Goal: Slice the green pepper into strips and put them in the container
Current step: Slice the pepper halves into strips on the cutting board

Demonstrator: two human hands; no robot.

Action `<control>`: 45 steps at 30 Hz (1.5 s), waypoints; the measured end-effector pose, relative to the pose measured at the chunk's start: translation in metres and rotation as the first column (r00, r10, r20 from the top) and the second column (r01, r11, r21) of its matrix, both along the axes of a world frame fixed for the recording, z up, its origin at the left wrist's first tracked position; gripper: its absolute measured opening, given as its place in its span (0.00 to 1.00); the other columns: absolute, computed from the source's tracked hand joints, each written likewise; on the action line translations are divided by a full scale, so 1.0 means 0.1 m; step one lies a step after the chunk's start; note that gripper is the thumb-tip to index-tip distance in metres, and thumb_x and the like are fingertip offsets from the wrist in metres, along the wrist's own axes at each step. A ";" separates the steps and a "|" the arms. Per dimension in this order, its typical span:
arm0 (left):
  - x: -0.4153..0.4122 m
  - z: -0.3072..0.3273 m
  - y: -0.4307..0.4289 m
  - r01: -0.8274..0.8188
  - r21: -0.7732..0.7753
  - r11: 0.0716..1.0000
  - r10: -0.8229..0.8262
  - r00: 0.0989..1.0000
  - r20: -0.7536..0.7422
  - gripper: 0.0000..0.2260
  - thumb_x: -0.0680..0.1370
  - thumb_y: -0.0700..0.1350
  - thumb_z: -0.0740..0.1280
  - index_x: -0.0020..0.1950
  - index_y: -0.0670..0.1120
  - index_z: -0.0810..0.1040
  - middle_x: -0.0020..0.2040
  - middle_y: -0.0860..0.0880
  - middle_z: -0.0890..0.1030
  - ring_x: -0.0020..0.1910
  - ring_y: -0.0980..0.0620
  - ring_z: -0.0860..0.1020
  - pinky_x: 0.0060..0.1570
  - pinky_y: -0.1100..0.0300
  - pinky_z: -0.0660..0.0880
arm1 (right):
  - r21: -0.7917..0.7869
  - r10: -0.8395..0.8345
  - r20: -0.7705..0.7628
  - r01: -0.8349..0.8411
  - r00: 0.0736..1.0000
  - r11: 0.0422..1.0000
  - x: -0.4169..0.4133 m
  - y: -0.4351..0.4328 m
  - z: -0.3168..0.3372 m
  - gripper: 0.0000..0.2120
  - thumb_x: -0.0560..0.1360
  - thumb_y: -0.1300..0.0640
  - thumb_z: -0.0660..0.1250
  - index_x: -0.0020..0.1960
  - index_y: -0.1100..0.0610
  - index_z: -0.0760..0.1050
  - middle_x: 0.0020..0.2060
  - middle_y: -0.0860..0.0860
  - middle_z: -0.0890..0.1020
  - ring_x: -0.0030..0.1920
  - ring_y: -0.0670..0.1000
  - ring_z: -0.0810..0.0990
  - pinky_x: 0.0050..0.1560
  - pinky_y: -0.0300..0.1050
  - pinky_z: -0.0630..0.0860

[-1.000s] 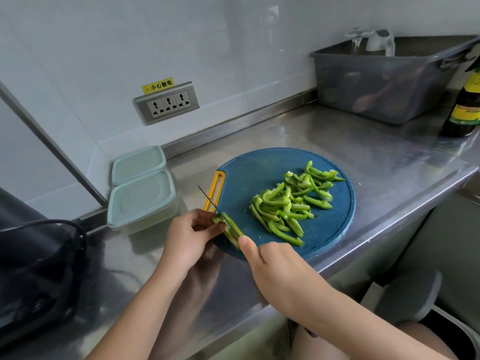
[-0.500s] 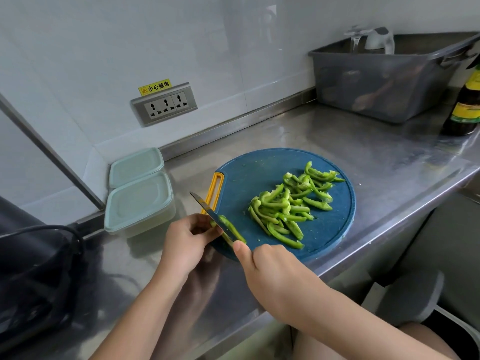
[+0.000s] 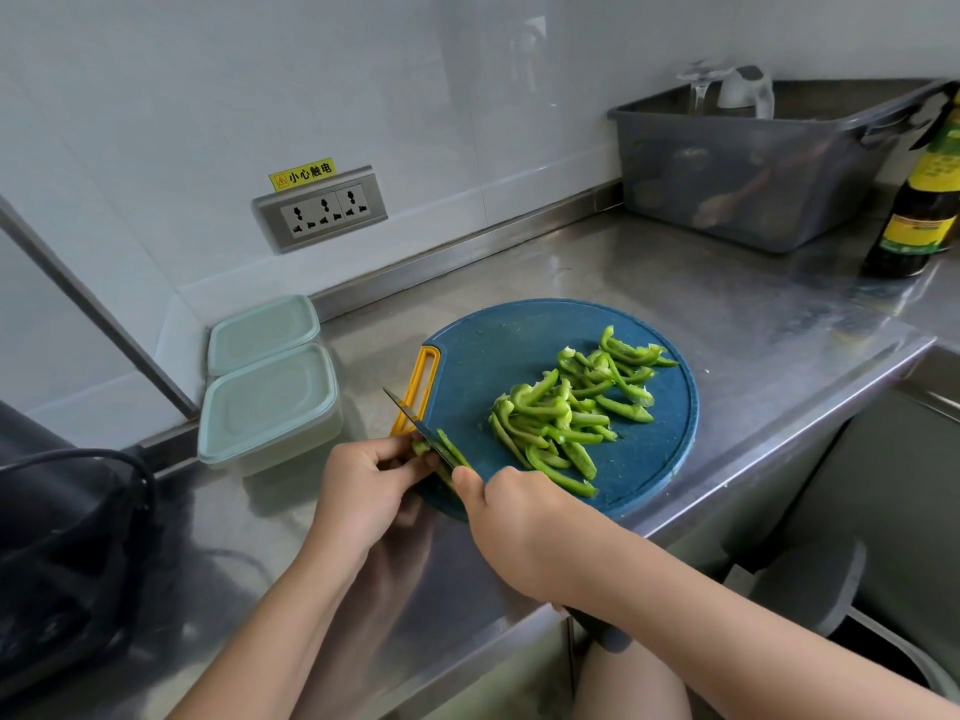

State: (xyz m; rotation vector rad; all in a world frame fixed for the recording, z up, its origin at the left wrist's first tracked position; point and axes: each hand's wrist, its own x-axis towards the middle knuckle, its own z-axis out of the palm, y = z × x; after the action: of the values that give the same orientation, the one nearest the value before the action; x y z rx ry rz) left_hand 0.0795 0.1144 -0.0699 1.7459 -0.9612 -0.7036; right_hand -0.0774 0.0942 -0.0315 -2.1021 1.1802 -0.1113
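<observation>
Steel tabletop (image 3: 727,324) against a white tiled wall with a triple socket (image 3: 320,209). At the back right stand a grey bin (image 3: 753,174) and a dark bottle (image 3: 922,200). At the left, two lidded tubs: the near container (image 3: 267,402) and the far container (image 3: 262,332), touching each other. A round blue cutting board (image 3: 498,345) carries a heap of strips (image 3: 566,413) at its middle. At the board's left rim your left hand (image 3: 363,485) pinches the pepper piece (image 3: 451,449) with curled fingers. Your right hand (image 3: 524,527) is wrapped round the knife (image 3: 415,418), its handle hidden. Half a second ago the blade showed its flat side; now it stands edge-on against the piece. The heap is unchanged. The board's near rim sits close to the tabletop's front edge. Bare steel lies between board and bin.
</observation>
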 end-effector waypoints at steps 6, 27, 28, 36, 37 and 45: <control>-0.01 0.01 0.04 0.016 -0.038 0.999 -0.016 1.000 0.000 0.09 0.73 0.38 0.72 0.41 0.53 0.85 0.37 0.41 0.84 0.31 0.48 0.75 0.28 0.62 0.71 | -0.161 0.158 -0.043 -0.163 0.986 0.973 0.06 0.02 0.04 0.17 0.83 0.58 0.48 0.56 0.69 0.69 0.33 0.53 0.67 0.53 0.62 0.77 0.42 0.48 0.68; 0.23 0.10 0.04 -0.126 -0.221 0.967 0.090 0.982 -0.165 0.05 0.76 0.36 0.67 0.49 0.44 0.79 0.38 0.49 0.80 0.30 0.62 0.77 0.36 0.67 0.73 | 0.007 -0.056 0.075 0.055 0.996 0.998 0.16 -0.01 0.11 0.17 0.83 0.54 0.46 0.45 0.60 0.69 0.36 0.56 0.72 0.39 0.57 0.75 0.44 0.49 0.73; 0.22 0.10 0.03 -0.092 -0.200 0.976 0.053 0.980 -0.192 0.06 0.76 0.35 0.67 0.48 0.45 0.79 0.38 0.49 0.80 0.32 0.61 0.77 0.36 0.68 0.74 | 0.118 -0.131 0.070 0.122 0.989 0.986 0.13 -0.03 0.14 0.20 0.83 0.49 0.47 0.40 0.60 0.68 0.32 0.55 0.70 0.33 0.55 0.72 0.40 0.48 0.73; 0.07 0.02 -0.02 0.049 -0.056 0.997 -0.053 0.996 -0.070 0.08 0.72 0.34 0.71 0.45 0.46 0.79 0.35 0.49 0.81 0.29 0.58 0.77 0.27 0.71 0.70 | 0.541 -0.407 0.103 0.292 0.908 0.789 -0.27 -0.19 0.20 0.24 0.77 0.36 0.52 0.38 0.57 0.66 0.24 0.51 0.68 0.19 0.49 0.64 0.24 0.36 0.62; 0.07 0.01 -0.03 0.029 -0.049 0.998 -0.031 0.999 -0.043 0.08 0.71 0.34 0.72 0.44 0.46 0.79 0.36 0.48 0.81 0.29 0.59 0.77 0.27 0.72 0.70 | 0.516 -0.392 0.122 0.279 0.912 0.810 -0.26 -0.17 0.18 0.25 0.77 0.37 0.52 0.37 0.57 0.66 0.25 0.51 0.68 0.19 0.49 0.63 0.24 0.37 0.62; 0.09 -0.01 -0.04 -0.058 -0.028 0.998 0.061 0.990 0.124 0.08 0.67 0.40 0.77 0.39 0.49 0.80 0.41 0.46 0.82 0.37 0.48 0.77 0.38 0.59 0.71 | 0.336 -0.232 0.245 0.142 0.941 0.931 -0.13 0.09 -0.05 0.29 0.79 0.37 0.49 0.31 0.58 0.63 0.22 0.53 0.68 0.15 0.52 0.65 0.22 0.37 0.65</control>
State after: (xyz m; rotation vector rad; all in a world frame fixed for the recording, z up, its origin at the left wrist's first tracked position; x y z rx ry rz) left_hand 0.0888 0.1107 -0.0712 1.8068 -0.9934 -0.5476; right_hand -0.0908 0.1036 -0.0365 -1.6304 1.1407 -0.2835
